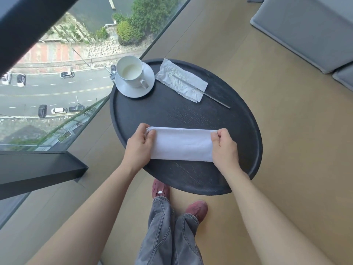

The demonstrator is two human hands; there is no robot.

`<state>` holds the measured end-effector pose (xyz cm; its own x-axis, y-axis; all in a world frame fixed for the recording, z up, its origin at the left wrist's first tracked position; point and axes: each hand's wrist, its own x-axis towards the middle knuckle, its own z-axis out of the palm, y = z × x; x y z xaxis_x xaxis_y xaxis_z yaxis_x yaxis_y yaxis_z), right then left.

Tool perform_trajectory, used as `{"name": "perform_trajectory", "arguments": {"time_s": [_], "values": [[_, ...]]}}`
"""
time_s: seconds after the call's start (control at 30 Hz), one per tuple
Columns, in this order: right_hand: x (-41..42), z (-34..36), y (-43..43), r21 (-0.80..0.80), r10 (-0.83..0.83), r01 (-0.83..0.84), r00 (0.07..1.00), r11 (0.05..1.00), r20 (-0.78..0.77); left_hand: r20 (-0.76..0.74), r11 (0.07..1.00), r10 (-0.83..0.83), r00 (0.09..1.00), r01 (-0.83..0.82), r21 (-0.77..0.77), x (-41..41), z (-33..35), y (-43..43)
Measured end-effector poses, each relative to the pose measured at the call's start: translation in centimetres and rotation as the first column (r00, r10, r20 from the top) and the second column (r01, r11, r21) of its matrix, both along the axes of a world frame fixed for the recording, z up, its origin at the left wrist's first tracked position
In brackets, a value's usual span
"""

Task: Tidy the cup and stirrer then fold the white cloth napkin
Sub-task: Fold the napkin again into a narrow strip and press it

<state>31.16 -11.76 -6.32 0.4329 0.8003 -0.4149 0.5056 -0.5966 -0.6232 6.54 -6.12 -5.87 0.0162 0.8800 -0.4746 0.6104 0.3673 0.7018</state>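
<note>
Feet: two dark red shoes and grey jeans on the tan floor, just under the near edge of the round black wooden tabletop.
Napkin: the white cloth napkin lies flat near the near edge as a long folded band, layered edges showing at its left end.
Left hand: closed on the napkin's left end, thumb on top, fingers curled over the stacked edges.
Right hand: pinches the napkin's right end between thumb and bent fingers.
Stirrer: a thin grey metal stirrer lies at the far right edge, partly on a crumpled white paper tissue.
Cup: a white ceramic cup with pale milky liquid stands on a white saucer at the far left edge, handle toward the person.
</note>
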Motion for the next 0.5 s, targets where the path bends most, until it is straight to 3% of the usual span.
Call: {"name": "perform_trajectory", "arguments": {"time_s": [0.33,0.4,0.5], "values": [[-0.9,0.6,0.9,-0.149,0.125,-0.079,0.937,0.986,0.327,-0.241,0.995,0.032,0.970,-0.008,0.097,0.7,-1.1,0.4],[-0.8,0.9,0.0,-0.050,0.115,-0.104,0.881,0.993,0.459,-0.300,0.974,0.033,0.953,0.037,0.222,0.4,-1.1,-0.5],[-2.1,1.0,-1.5,0.101,0.212,-0.317,0.806,0.943,0.552,-0.418,0.872,-0.045,0.907,0.239,0.426,1.3,-0.5,-3.1]]}}
